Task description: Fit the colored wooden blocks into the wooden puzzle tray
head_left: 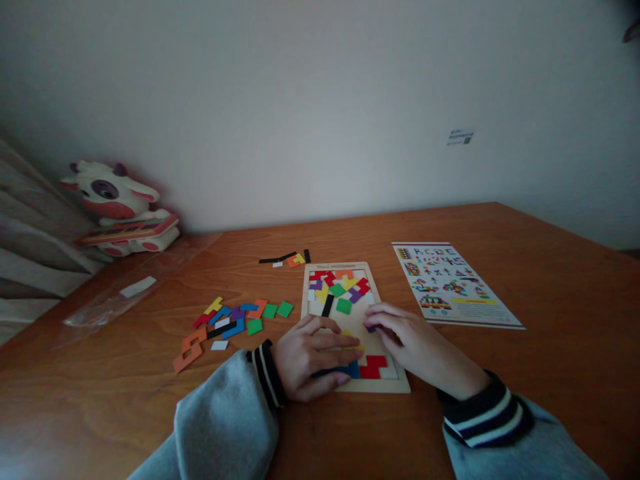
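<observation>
A wooden puzzle board (403, 385) lies in front of me with coloured block pieces in its frame. My left hand (315, 357) rests over its lower left part, fingers stretched out above a blue piece (354, 369) and a partly covered yellow piece. At the board's right side, my right hand (400, 330) pinches a small purple puzzle piece (371, 329), mostly hidden by the fingers. Red pieces (373, 367) sit at the lower right of the board. Green (343, 306), black (327, 306) and other coloured pieces lie in the upper half.
Loose coloured pieces (234, 327) are spread left of the board, and a few more (295, 260) lie behind it. A printed pattern sheet (470, 313) is at the right. Clear plastic wrap (100, 310) and a toy cow with a keyboard (125, 210) are at the far left.
</observation>
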The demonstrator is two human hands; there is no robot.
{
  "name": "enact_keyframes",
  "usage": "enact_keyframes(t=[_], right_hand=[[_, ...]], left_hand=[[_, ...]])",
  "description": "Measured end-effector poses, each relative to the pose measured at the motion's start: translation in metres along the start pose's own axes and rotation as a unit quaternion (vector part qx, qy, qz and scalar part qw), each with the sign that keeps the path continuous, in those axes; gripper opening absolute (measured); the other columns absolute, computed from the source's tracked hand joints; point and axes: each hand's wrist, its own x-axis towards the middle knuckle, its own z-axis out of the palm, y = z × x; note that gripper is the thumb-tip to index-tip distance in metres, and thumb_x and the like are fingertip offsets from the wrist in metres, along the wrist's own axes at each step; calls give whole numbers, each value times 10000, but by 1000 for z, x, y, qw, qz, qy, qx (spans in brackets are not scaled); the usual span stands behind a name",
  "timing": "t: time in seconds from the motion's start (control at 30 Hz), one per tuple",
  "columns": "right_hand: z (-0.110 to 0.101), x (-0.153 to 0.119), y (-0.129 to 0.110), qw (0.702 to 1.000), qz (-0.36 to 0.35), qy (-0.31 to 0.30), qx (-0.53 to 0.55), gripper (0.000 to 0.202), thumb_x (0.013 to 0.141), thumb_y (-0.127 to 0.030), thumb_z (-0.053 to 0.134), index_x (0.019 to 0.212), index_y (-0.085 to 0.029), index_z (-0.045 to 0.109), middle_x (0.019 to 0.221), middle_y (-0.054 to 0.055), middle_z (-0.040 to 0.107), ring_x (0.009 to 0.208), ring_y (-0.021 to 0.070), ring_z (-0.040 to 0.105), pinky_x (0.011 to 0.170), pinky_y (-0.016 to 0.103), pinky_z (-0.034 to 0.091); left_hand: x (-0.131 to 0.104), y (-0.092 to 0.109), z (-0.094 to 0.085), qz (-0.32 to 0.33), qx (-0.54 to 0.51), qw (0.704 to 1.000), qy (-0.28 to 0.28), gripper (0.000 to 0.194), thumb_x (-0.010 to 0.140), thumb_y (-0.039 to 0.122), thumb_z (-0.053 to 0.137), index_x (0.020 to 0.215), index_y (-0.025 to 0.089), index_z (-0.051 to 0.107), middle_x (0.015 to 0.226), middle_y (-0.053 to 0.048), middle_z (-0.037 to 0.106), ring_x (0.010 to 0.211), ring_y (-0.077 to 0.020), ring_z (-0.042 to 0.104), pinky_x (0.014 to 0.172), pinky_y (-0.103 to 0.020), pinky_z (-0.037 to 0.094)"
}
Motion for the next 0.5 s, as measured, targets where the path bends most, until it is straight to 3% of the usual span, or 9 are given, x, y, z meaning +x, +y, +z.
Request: enact_keyframes(t=[0.1,0.2,0.5], right_hand=[[-1,1,-1,1000,5,25,-17,341,891,-89,459,1155,-217,634,1126,70,697,1011,206,658,910,384,523],[-1,1,-2,999,22,24,-38,359,911,-133,468,1230,-235,598,1132,74,705,992,225,674,889,410,535],[-3,0,-7,999,13,22,-38,353,958,-177,448,1279,-249,574,1189,72,693,1067,213,659,955,405,515]], left_hand=[[6,13,6,21,-15,999,-28,448,990,374,413,1397,197,471,1340,-67,608,1221,-242,490,1039,-401,377],[9,21,15,34,-8,999,-33,466,987,471,405,1352,202,511,1370,-59,585,1217,-252,493,1031,-416,362],[10,19,15,-51,24,998,-18,517,964,485,419,1358,161,502,1369,-119,568,1170,-297,507,981,-476,393]])
